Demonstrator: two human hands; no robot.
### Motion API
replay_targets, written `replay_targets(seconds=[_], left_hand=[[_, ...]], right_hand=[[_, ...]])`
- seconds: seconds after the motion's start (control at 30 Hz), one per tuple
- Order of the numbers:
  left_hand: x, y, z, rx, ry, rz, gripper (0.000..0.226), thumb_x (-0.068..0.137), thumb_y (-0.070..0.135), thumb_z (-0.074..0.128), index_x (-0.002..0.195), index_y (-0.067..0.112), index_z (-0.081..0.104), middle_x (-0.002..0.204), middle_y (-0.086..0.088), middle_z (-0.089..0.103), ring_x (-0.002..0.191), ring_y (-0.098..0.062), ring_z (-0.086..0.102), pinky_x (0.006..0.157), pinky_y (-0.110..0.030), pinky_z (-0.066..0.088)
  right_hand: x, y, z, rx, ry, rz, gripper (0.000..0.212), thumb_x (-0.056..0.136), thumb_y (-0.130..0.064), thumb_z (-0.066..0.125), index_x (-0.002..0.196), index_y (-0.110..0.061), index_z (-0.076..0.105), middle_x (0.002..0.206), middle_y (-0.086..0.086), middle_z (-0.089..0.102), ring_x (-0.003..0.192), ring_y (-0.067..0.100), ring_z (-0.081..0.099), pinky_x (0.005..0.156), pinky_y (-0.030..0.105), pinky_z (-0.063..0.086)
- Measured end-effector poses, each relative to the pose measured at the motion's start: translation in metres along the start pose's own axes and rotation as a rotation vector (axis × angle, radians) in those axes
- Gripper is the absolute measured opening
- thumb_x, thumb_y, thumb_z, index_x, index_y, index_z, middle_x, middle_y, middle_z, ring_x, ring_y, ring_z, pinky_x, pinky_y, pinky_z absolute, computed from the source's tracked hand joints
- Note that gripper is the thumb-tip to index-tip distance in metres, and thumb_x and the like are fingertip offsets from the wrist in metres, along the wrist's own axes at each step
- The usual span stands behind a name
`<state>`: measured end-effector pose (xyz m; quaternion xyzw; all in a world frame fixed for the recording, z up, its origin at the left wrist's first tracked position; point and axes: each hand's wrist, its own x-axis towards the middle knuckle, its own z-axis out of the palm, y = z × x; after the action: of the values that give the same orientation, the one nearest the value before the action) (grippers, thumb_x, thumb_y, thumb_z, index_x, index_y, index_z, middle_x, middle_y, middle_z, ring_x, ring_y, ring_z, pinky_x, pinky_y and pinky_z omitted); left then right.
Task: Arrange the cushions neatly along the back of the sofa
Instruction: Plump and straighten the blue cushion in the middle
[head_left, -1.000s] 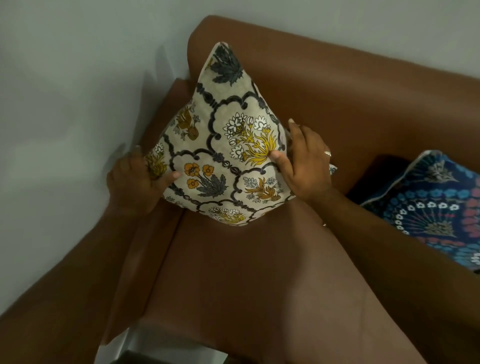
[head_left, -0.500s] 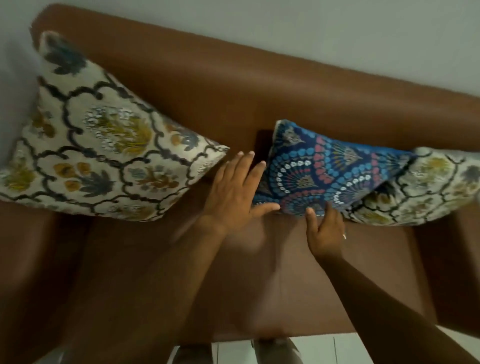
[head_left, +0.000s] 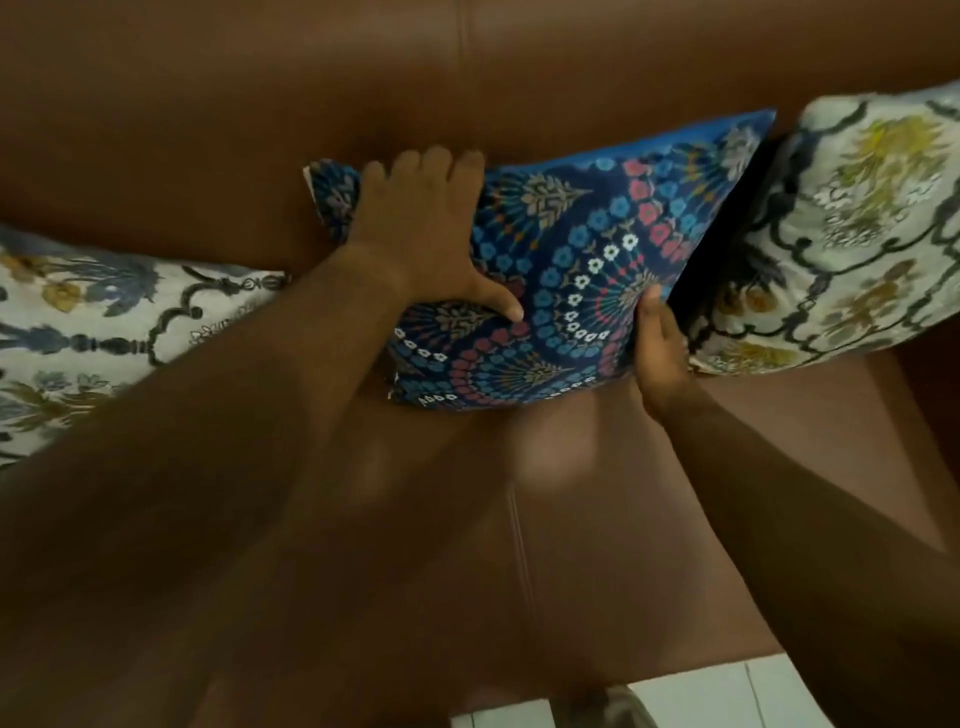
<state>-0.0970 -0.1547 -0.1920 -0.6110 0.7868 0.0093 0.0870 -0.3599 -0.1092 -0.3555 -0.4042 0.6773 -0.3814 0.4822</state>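
White floor tiles (head_left: 691, 696) at bottom edge. Brown sofa (head_left: 519, 545) seat bare in front. Right hand (head_left: 662, 353) clamps blue cushion (head_left: 597, 270) at lower right corner. Left hand (head_left: 421, 234) grips its upper left, fingers over top edge, thumb on face. Cushion leans on backrest between left cream cushion (head_left: 93, 322) and right cream cushion (head_left: 857, 223).

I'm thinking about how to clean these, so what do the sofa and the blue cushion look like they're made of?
Sofa: looks like brown leather or faux leather, smooth with a soft sheen and a stitched seam; which of the two cannot be told.
Blue cushion: looks like a woven fabric cover, matte, with a printed floral fan pattern; it dents where the left hand presses, so the filling seems soft.
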Motion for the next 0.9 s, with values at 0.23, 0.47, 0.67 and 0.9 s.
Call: replay_targets(seconds=[0.23, 0.47, 0.67, 0.9], left_hand=[[-0.058, -0.033, 0.031, -0.496, 0.176, -0.362, 0.12, 0.033, 0.093, 0.066, 0.114, 0.005, 0.051, 0.111, -0.015, 0.067, 0.106, -0.038, 0.066, 0.081, -0.051, 0.051], [-0.08, -0.073, 0.054, -0.767, 0.331, -0.548, 0.124, 0.04, 0.104, 0.06, 0.113, 0.004, 0.053, 0.11, -0.004, 0.058, 0.103, -0.021, 0.059, 0.076, -0.042, 0.054], [-0.089, -0.086, 0.102, -0.699, 0.187, -0.547, 0.124, 0.049, 0.104, 0.059, 0.123, 0.005, 0.058, 0.115, -0.015, 0.067, 0.109, -0.034, 0.065, 0.085, -0.057, 0.058], [-0.087, -0.086, 0.098, -0.764, 0.201, -0.516, 0.125, 0.053, 0.102, 0.058, 0.134, 0.006, 0.057, 0.126, -0.014, 0.067, 0.117, -0.032, 0.064, 0.093, -0.055, 0.056]], right_hand=[[0.0, -0.052, 0.036, -0.198, 0.108, -0.247, 0.091, 0.073, -0.094, 0.031, 0.112, -0.021, 0.067, 0.098, -0.006, 0.067, 0.098, 0.018, 0.065, 0.073, 0.024, 0.041], [0.014, -0.151, 0.044, -0.43, 0.221, -0.588, 0.079, 0.078, -0.089, 0.039, 0.078, -0.011, 0.047, 0.077, 0.008, 0.061, 0.077, 0.032, 0.061, 0.066, 0.048, 0.048], [0.01, -0.137, 0.052, -0.606, 0.136, -0.649, 0.073, 0.09, -0.079, 0.029, 0.1, -0.014, 0.061, 0.098, 0.005, 0.06, 0.095, 0.027, 0.055, 0.084, 0.045, 0.044], [-0.005, -0.135, 0.059, -0.631, 0.091, -0.722, 0.069, 0.098, -0.069, 0.027, 0.125, -0.014, 0.061, 0.116, 0.005, 0.066, 0.108, 0.025, 0.059, 0.093, 0.046, 0.044]])
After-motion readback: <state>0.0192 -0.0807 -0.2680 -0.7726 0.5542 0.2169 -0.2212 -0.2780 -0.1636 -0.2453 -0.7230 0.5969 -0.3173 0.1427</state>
